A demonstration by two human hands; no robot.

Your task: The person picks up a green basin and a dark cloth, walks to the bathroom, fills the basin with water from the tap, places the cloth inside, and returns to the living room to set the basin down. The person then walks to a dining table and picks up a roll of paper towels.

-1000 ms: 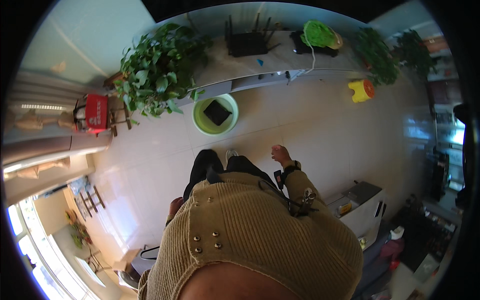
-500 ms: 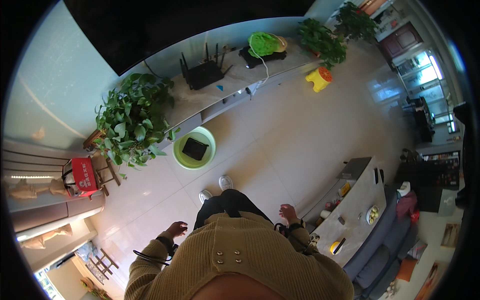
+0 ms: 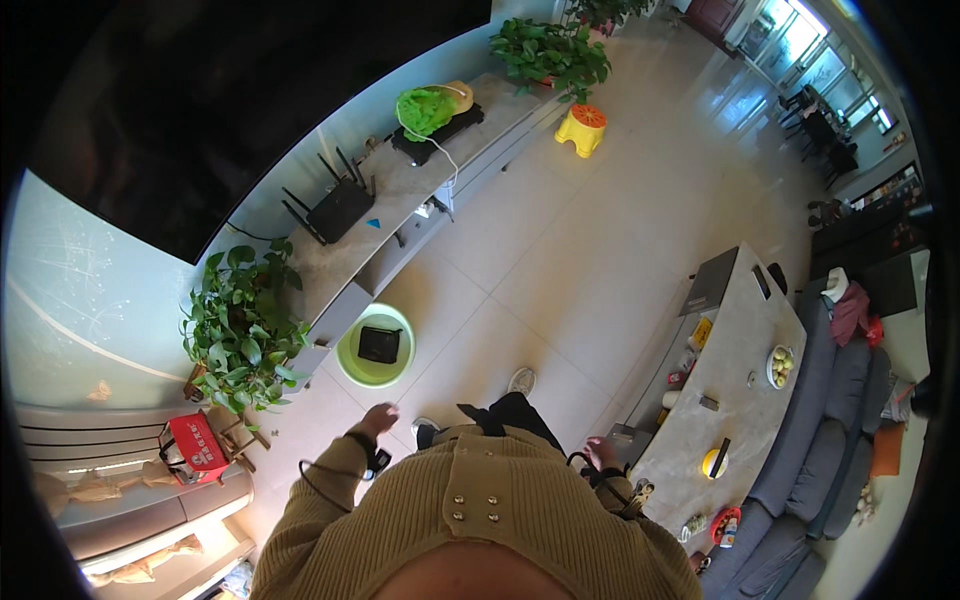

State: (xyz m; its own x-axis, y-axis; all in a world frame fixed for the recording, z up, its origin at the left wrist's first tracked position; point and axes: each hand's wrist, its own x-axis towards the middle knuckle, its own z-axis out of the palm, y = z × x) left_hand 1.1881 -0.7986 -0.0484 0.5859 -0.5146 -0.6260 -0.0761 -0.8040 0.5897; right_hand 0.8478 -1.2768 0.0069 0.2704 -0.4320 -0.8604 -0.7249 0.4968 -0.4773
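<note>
My left hand (image 3: 378, 419) hangs at my left side with its fingers loosely apart and nothing in them. Closest to it is a pale green basin (image 3: 372, 377) on the floor, standing off beyond the fingertips. Inside the basin lies a flat black thing (image 3: 379, 345), its kind unclear. At my other side, my right hand (image 3: 601, 453) is low, empty, its fingers slightly bent and apart. It is near the front of a grey-topped coffee table (image 3: 735, 400), not visibly touching it. Dark bands and cords circle both my wrists.
A long TV cabinet (image 3: 328, 285) ahead carries a black router (image 3: 340, 210) and a green cabbage-shaped ornament (image 3: 427, 112). Leafy plants (image 3: 240, 325) stand at its ends. A yellow stool (image 3: 579, 138) is on the tiled floor. Right is a grey sofa (image 3: 785, 462); left, a red bag (image 3: 197, 447).
My body has turned right and stepped, one shoe now ahead of the other. The basin sits nearer my left hand in view, and the coffee table shows more fully. Both hands stay empty.
</note>
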